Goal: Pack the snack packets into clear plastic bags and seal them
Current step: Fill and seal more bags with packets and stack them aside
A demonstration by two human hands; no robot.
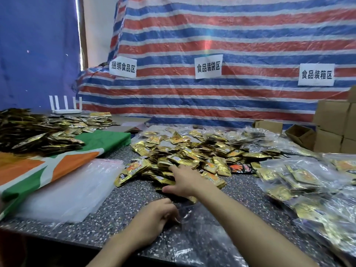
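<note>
Nearest the lens, a clear plastic bag [202, 228] lies flat on the speckled table [119, 201]. It is so see-through that its edges are hard to trace, and its near end runs out of frame. The left hand [154, 216] pinches the bag's mouth with curled fingers, whose tips are hidden under the knuckles.

A striped tarp [231, 35] fills the background. In front of it, a broad pile of gold snack packets [183, 149] covers the middle of the table. The right hand [185, 180] reaches over the bag onto the pile's near edge, fingers straight and touching packets, thumb spread wide, gripping nothing that I can see.

Filled bags [308, 189] crowd the right side, cut off by the frame. On the left lie a green, orange and white cloth [57, 166], a stack of empty bags [73, 189] and a darker packet heap [28, 130], partly cropped. Cardboard boxes [331, 116] stand far right. Three paper signs [208, 66] hang on the tarp. A white router [66, 110] sits at the back left.
</note>
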